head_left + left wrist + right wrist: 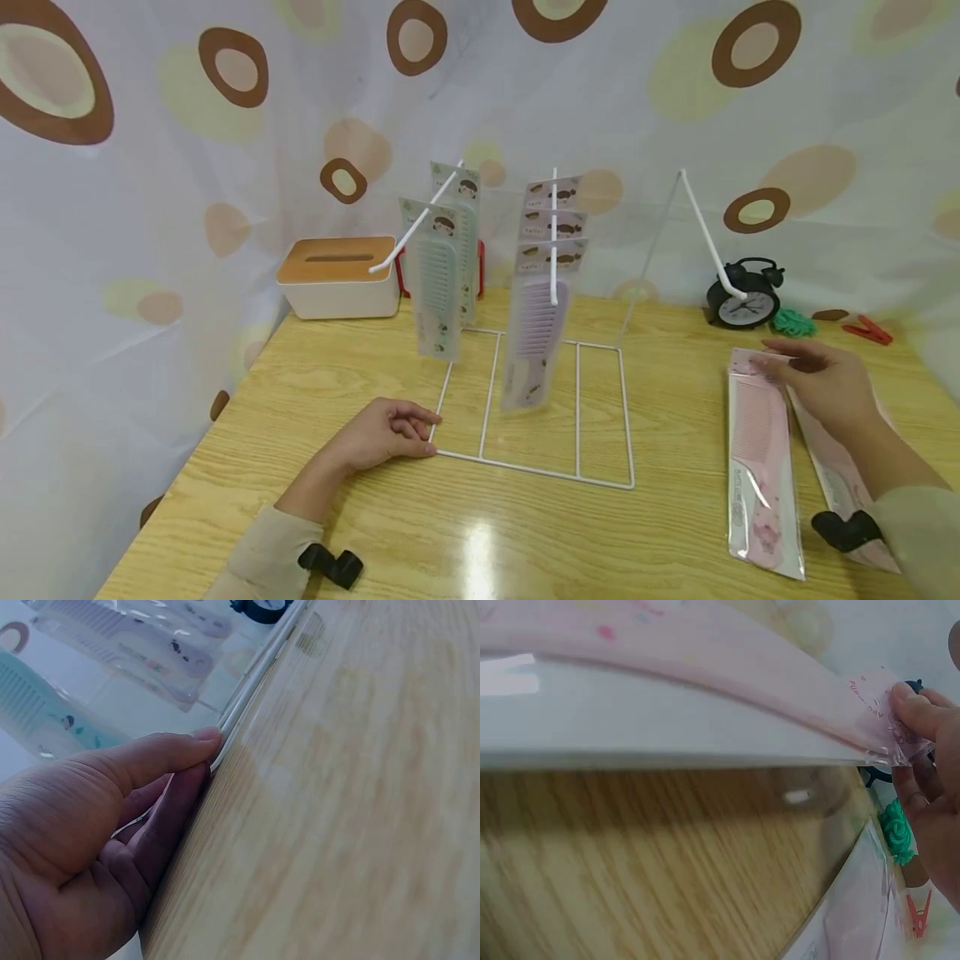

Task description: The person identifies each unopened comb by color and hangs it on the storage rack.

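And it's the right hand [825, 383] at work, thumb and fingers pinching the printed top of a pink comb packet [761, 475], glossy clear plastic over fine straight teeth, well to the right of the rack! A second pink packet [836, 479] slants just beside it, partly beneath the forearm. Over on the other side, the left hand [386, 433] pinches the near left corner of the white wire rack [532, 469], all slim round rods on a rectangular base. Up on its sloping hooks, purple comb packets [536, 325] hang in a row of three, with mint-green comb packets [435, 283] to their left. Behind, a round black clock [746, 307], coiled green cord [793, 323], and a smooth, wood-lidded box [345, 300], all on grained wooden tabletop [637, 542].
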`<state>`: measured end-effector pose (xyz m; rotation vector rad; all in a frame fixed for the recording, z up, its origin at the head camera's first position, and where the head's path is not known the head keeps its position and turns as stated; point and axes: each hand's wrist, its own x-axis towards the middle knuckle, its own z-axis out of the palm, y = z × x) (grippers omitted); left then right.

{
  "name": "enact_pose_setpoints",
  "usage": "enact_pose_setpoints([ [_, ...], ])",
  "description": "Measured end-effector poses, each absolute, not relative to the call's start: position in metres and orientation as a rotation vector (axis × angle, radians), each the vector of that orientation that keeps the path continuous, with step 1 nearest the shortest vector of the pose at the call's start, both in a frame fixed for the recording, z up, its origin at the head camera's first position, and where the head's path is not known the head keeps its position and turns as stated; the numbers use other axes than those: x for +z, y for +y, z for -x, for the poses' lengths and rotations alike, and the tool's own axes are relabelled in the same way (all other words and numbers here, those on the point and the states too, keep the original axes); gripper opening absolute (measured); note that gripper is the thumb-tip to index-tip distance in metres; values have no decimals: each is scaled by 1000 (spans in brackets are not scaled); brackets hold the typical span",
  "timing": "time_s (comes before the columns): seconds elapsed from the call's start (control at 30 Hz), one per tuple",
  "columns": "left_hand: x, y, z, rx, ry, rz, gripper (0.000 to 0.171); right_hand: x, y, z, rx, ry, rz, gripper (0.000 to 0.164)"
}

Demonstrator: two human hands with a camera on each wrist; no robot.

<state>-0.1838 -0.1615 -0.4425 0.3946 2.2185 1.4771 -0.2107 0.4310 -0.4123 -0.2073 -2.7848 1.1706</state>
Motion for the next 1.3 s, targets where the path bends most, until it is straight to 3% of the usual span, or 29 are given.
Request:
enact_pose_setpoints([
  [0.33, -441, -159, 184, 1478, 2230, -398, 42, -392, 419, 192, 1225, -2710, 274, 59],
  [0.57, -442, -160, 185, 1477, 2232, -399, 42, -365, 404, 177, 1474, -2609, 127, 38],
  [0.9, -444, -161, 184, 1480, 2223, -392, 43, -333, 368, 151, 1644, -2458, 26, 28],
  [1.0, -443, -162, 183, 1483, 2222, -395, 43, -327, 358, 143, 1904, -2196, -221, 29],
  [1.2, -443, -162, 183, 1492, 2213, -395, 43, -308, 344, 139, 2360, -1575, -1015, 34],
  [1.3, -442, -161, 183, 1495, 2211, -394, 43, -290, 330, 139, 2398, -1428, -1170, 30],
])
